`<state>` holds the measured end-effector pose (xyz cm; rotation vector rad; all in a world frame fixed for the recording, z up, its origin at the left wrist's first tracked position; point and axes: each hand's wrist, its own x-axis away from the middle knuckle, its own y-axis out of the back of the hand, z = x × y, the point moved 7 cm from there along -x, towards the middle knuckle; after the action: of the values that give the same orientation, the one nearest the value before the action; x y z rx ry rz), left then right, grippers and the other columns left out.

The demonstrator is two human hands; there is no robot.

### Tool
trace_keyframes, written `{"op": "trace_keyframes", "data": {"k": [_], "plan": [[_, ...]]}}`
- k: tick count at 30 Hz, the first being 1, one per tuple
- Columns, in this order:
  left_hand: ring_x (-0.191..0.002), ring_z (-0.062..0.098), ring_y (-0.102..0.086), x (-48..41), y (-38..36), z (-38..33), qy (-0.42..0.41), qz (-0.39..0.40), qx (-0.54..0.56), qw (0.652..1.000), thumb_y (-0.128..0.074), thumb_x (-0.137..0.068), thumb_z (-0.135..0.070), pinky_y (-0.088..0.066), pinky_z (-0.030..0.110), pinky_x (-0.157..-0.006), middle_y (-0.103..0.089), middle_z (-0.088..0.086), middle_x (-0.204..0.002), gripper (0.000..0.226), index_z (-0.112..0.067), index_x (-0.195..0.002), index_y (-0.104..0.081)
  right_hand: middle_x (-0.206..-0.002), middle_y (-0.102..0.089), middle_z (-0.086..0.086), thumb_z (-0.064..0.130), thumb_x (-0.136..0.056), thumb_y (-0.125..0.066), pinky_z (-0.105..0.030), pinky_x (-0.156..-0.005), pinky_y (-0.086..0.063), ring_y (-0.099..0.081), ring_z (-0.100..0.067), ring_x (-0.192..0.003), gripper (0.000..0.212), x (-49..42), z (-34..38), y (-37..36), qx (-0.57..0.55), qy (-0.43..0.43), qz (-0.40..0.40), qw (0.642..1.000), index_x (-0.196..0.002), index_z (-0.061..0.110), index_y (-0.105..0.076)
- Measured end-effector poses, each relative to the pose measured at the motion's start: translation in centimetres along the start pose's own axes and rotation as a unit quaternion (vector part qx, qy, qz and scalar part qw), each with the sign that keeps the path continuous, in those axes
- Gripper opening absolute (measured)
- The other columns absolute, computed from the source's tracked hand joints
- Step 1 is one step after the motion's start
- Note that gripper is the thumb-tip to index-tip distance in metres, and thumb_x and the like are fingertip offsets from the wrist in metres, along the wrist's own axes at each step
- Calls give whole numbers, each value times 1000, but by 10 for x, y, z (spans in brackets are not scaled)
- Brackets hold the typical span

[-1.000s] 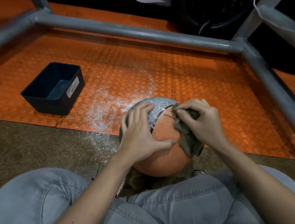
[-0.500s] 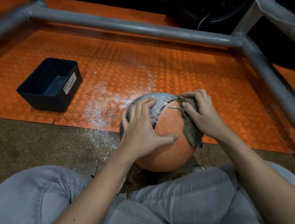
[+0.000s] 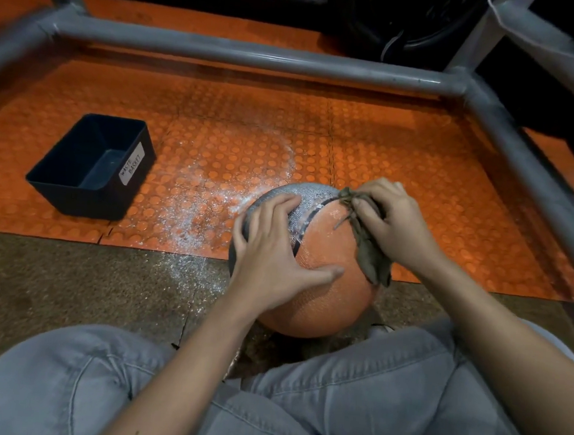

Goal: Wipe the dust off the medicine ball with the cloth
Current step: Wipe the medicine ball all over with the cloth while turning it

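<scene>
**Ball (image 3: 324, 289) under both hands, cloth (image 3: 368, 254) on its upper right**

Bin (image 3: 84, 198) first: it is black and sits open side up on the orange studded mat (image 3: 387, 149), well to the left of the ball. A white label on its right wall reads WASTE BASKET. On my feed the inside is dark, and I can't tell whether anything lies in it. White dust (image 3: 204, 204) is scattered over the mat between the bin and the ball.

The ball is orange, with a grey patch on its far left side speckled white. It rests where the mat meets the brown floor (image 3: 67, 286), just in front of crossed legs in grey jeans (image 3: 350, 394).

The left hand (image 3: 269, 247) lies on the ball's upper left. Its fingers are spread and slightly bent over the dusty grey patch, and the thumb stretches right across the orange surface. It holds nothing.

The right hand (image 3: 395, 222) has its fingers curled round the bunched olive cloth, pressing it against the ball's upper right. The cloth's loose end hangs down the ball's right side below the hand, and frayed threads trail onto the orange.

A grey pipe frame (image 3: 257, 57) runs along the far side and the right.
</scene>
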<state>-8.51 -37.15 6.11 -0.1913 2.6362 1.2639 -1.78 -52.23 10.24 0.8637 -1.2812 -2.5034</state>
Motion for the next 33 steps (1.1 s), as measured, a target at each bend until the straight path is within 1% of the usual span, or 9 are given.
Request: {"op": "trace_keyframes", "data": {"k": [6,13,15,19,21,26,28,31,33], "plan": [[-133,4,-18,5,5,5,6,-23,14,1000,-48,-48,-73,-1,43,-114,-26,-14,-141,103,-26,-137,-29,-103,-65,-6,21,-93,-49,-21,-89,-30,-50,-17,-96,26,36,65,-13,-2,175,39,984,-98,4,-69],[-134,3,-13,4,2,2,9,3,-9,1000,-42,-50,-85,0,46,-115,-19,-14,-144,111,-26,-141,-22,-96,-69,-6,16,-87,-59,-19,-79,-29,-60,-29,-89,18,4,6,3,13,26,-14,999,-94,7,-73],[-134,4,-15,5,4,2,7,-7,-11,1000,-43,-48,-83,-2,46,-115,-22,-14,-143,109,-26,-140,-24,-99,-68,-3,21,-89,-56,-16,-85,-31,-57,-24,-92,22,19,30,-2,-4,56,-9,998,-94,9,-73],[-135,5,-15,6,1,0,-6,-3,-9,1000,-44,-48,-77,-3,45,-114,-24,-13,-144,107,-25,-140,-25,-104,-67,2,22,-90,-55,-25,-90,-35,-52,-12,-99,23,39,64,-7,-41,165,44,984,-96,9,-74],[-135,5,-14,4,0,0,-6,1,-15,1000,-44,-50,-80,-1,45,-115,-21,-13,-144,108,-26,-141,-23,-103,-66,3,23,-89,-55,-23,-87,-34,-53,-7,-98,25,24,45,-1,-40,129,33,990,-95,8,-73],[-133,3,-12,1,-2,0,-2,6,-18,1000,-43,-51,-86,-2,47,-115,-19,-15,-143,109,-27,-140,-22,-94,-67,2,16,-85,-59,-9,-82,-27,-62,-27,-89,19,2,0,4,-20,-13,-25,999,-93,7,-73],[-133,3,-14,2,0,2,-1,-3,-15,1000,-44,-50,-85,-3,47,-115,-21,-15,-143,109,-27,-139,-23,-95,-68,-1,19,-87,-59,-11,-83,-28,-59,-27,-88,19,13,20,0,-16,15,-31,999,-92,9,-74],[-132,2,-14,4,2,3,1,-7,-4,1000,-48,-48,-77,-2,45,-114,-24,-13,-143,107,-26,-139,-26,-100,-67,0,21,-89,-55,-18,-87,-32,-52,-14,-94,23,32,60,-6,-31,122,5,992,-94,8,-73],[-132,1,-13,3,2,3,-2,-2,1,1000,-46,-50,-79,-1,45,-114,-22,-14,-143,107,-26,-140,-24,-100,-67,1,20,-89,-55,-18,-86,-32,-50,-7,-95,23,28,55,-5,-30,134,17,990,-95,8,-73]]}}
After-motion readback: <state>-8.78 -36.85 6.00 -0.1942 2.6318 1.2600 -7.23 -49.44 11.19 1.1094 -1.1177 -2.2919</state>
